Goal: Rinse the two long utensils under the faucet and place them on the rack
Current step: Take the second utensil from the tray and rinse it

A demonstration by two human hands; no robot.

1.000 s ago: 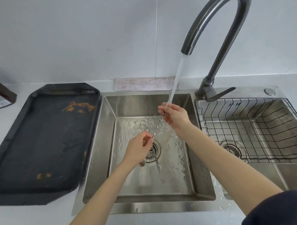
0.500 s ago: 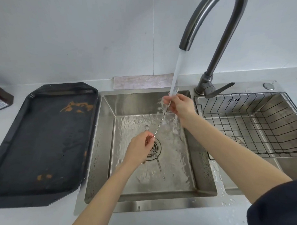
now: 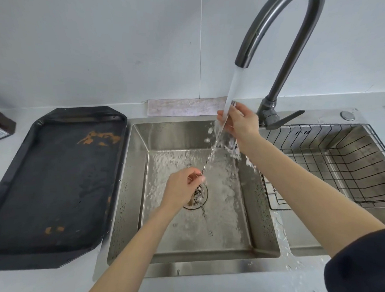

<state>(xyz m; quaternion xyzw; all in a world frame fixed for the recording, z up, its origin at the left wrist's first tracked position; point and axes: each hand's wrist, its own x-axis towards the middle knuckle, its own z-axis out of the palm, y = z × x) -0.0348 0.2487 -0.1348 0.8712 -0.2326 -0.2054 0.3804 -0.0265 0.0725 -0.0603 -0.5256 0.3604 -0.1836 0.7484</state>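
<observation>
A thin twisted metal utensil (image 3: 211, 156) slants through the running water below the dark faucet (image 3: 276, 39). My right hand (image 3: 239, 122) pinches its upper end right under the stream. My left hand (image 3: 182, 188) grips its lower end above the drain (image 3: 202, 195). A second long thin utensil (image 3: 204, 216) lies on the floor of the left sink basin (image 3: 183, 250), running from the drain toward the front. The black wire rack (image 3: 339, 164) sits in the right basin with nothing on it.
A black baking tray (image 3: 52, 184) with orange stains lies on the counter left of the sink. A folded cloth (image 3: 184, 107) rests against the wall behind the basin. The faucet lever (image 3: 284, 120) points right over the rack. Water drops cover the counter at front right.
My right hand has risen with the utensil's upper end into the stream, closer to the spout; water now splashes off it. My left hand has stayed near the drain.
</observation>
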